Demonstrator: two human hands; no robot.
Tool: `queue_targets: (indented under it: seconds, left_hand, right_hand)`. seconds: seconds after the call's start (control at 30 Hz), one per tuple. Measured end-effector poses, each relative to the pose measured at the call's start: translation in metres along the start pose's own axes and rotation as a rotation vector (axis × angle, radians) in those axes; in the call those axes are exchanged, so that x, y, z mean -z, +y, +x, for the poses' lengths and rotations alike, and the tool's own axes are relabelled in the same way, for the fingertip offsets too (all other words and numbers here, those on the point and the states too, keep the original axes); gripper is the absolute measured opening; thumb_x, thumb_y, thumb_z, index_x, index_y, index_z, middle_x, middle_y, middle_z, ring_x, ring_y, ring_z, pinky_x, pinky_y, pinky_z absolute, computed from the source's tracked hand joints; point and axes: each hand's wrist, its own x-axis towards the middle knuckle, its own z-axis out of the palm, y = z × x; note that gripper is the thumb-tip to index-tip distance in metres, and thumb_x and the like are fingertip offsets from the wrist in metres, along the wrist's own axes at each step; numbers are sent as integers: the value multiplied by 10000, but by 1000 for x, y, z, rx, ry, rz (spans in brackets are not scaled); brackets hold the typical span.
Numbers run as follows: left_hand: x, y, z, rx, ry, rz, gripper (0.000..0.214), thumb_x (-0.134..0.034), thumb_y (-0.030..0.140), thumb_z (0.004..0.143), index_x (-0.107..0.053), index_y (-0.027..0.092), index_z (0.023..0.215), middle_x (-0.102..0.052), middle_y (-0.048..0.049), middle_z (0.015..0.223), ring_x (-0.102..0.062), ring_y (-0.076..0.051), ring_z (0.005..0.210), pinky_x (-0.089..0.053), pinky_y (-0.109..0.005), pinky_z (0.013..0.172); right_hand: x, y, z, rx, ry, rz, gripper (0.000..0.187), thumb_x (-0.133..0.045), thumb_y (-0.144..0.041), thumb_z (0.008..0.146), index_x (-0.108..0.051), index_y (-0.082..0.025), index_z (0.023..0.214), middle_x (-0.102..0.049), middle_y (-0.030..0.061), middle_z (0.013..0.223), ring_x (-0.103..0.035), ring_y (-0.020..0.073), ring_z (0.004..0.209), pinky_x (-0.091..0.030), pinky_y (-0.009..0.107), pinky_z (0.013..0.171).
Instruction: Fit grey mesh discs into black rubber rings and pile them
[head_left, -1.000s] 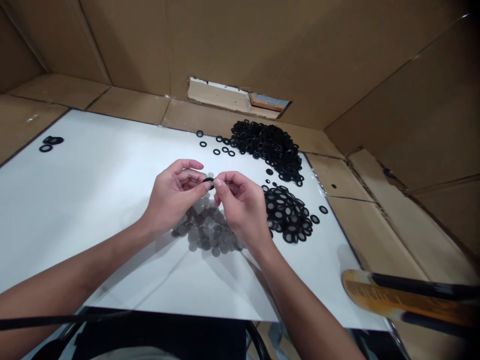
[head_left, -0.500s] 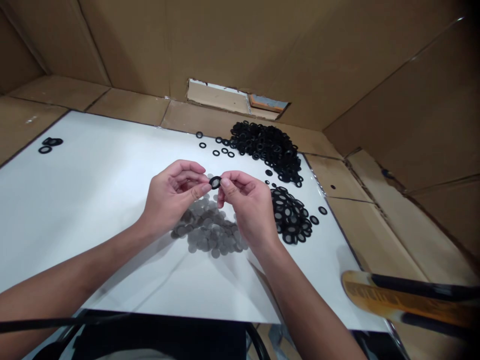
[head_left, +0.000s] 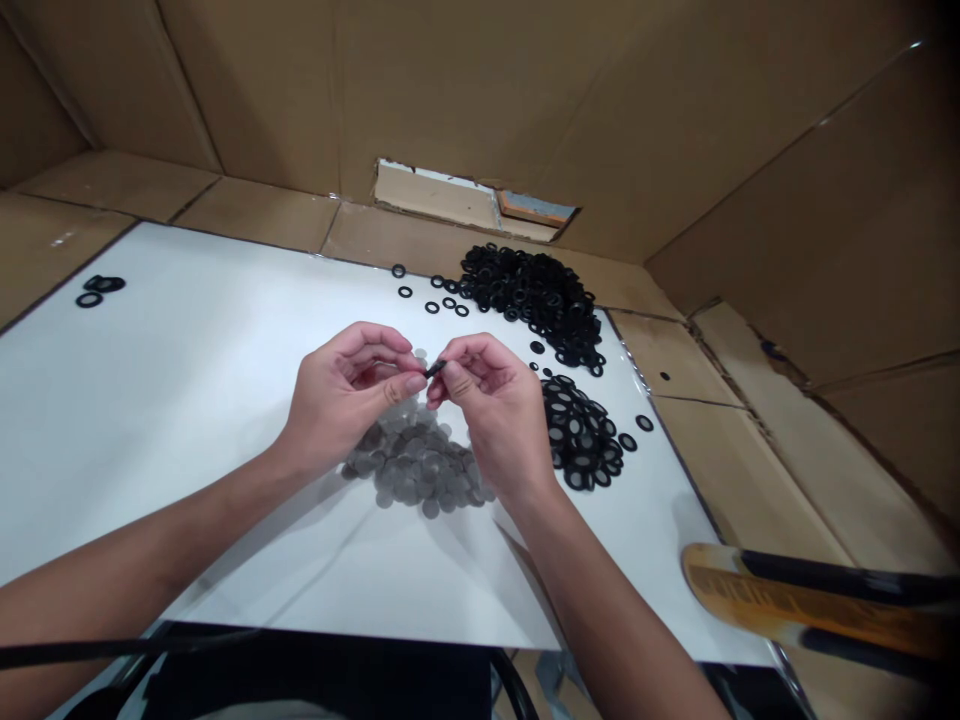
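Note:
Between my left hand (head_left: 352, 385) and my right hand (head_left: 495, 405) is a small black ring (head_left: 435, 369), turned nearly edge-on. Thumb and fingers of both hands pinch it from opposite sides. Its face is mostly hidden at this angle. Under the hands lies a heap of small grey mesh-like discs (head_left: 420, 470) on the white tabletop (head_left: 225, 350). Beside my right hand is a pile of black rings with grey centres (head_left: 589, 435). A larger pile of plain black rings (head_left: 525, 290) sits farther back.
A few black rings (head_left: 90, 300) lie at the far left. Cardboard walls (head_left: 480, 80) surround the table, with a cut slot (head_left: 450, 190) at the back. A blurred yellow and black object (head_left: 787, 595) juts in at the right front.
The ring between my hands has turned from showing its grey centre to nearly edge-on. My right fingers have shifted slightly around it. The piles look unchanged.

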Motion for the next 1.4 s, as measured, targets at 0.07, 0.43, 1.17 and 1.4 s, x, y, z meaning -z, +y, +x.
queue_targets:
  seconds: [0.07,0.43,1.17,1.4]
  left_hand:
    - [0,1,0,9,0,-10,371,-879,357,683,-658,180,923,-741,-45,867,-717,-177,814,-585,-281,764]
    - [3,-4,2,6,37,-32,331,-832,394,748,-662,189,946,-753,-38,853,-713,-170,791,-571,-286,771]
    - [2,-3,2,21,35,-14,307,-841,402,726,-689,187,883,-705,-21,817,-670,-152,778,-544,-253,737]
    - [3,-4,2,42,37,-14,347,-840,435,716,-682,185,896,-705,-38,845,-680,-171,803,-562,-285,771]
  right_hand:
    - [0,0,0,5,1,-7,145,-710,-304,854,-608,-202,842,-618,-32,727,-608,109,620,-542,263,631]
    - [1,-2,-4,206,58,-315,35,-701,-213,859,-671,-202,845,-686,9,849,-647,135,690,-555,284,676]
    - [-1,0,-6,172,-9,-429,62,-682,-262,880,-696,-204,862,-722,21,867,-665,161,772,-545,300,718]
    - [-1,3,-8,419,49,-650,62,-653,-202,896,-701,-234,872,-704,27,863,-641,163,766,-548,299,690]
